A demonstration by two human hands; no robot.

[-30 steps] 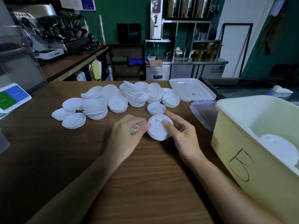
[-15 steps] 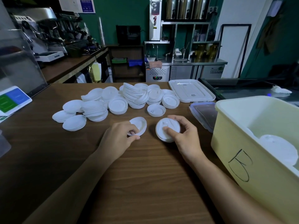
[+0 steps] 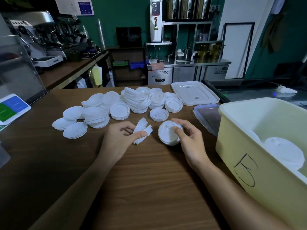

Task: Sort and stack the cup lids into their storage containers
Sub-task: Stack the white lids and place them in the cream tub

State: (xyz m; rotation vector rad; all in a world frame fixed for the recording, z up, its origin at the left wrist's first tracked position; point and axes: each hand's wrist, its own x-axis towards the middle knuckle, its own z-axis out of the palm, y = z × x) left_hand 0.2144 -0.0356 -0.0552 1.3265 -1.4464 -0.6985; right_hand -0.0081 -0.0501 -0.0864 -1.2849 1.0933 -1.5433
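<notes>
The left hand [image 3: 120,138] pinches a few white lids [image 3: 142,131] on edge between thumb and fingers, and the right hand [image 3: 190,143] grips a small stack of lids [image 3: 167,136], thumb on its top. To the right, a pale yellow bin [image 3: 245,146] with a handwritten mark on its wall stands open and holds a few large white lids [image 3: 283,152]. Loose lids [image 3: 119,107] lie heaped across the wooden table [image 3: 149,180], with a white container cover [image 3: 195,93] and a blue-rimmed cover [image 3: 208,117] beyond the bin.

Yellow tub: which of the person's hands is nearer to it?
Right. The right hand, holding a lid, is just left of the tub; the left hand, holding lids, is farther left.
</notes>
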